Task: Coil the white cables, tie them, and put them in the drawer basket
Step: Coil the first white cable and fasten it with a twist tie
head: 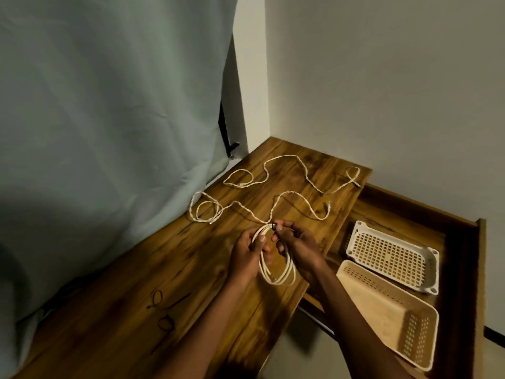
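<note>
Both hands are over the desk [191,269] now, working one white coil [276,265]. The left hand [247,255] has its grip closed around the coil's left side, loops hanging below the fingers. The right hand [296,246] pinches the cable end at the top of the coil, where a dark tie [273,226] shows, thumb and forefinger tight together. Just beyond the grips a second cable [246,209] snakes loose across the wood, and a third cable [300,170] lies further off near the wall. To the right of the right hand the drawer [461,269] stands open, with a white basket [393,259] and a beige basket [388,310] inside. Spare dark ties [164,310] lie on the desk, nearer than the left hand.
</note>
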